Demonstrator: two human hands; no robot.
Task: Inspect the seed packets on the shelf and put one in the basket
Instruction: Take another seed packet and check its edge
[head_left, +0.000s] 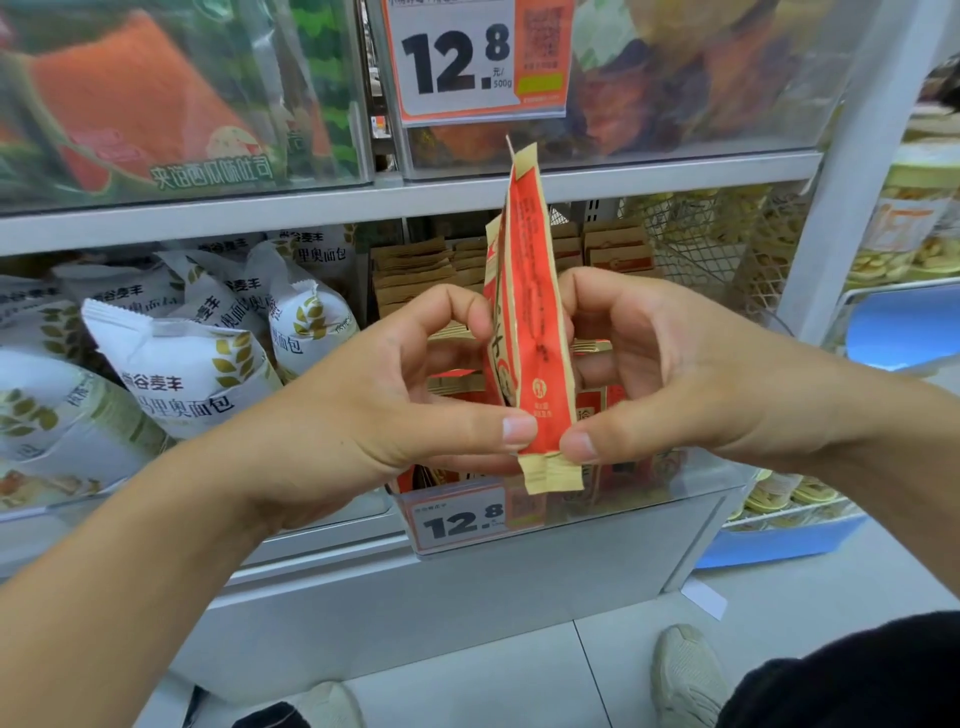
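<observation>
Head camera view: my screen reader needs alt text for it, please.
Both hands, left hand and right hand, pinch an upright red seed packet edge-on before a shop shelf. White bread bags lie left; a 12.8 price tag sits below.

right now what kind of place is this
Most likely a snack aisle in a shop: price tags reading 12.8 hang on the metal shelf, and packaged bread fills clear bins.

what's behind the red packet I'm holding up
Behind the red packet, held by the left hand and right hand, stand brown packets on the shelf; the packet covers those directly behind it.
</observation>
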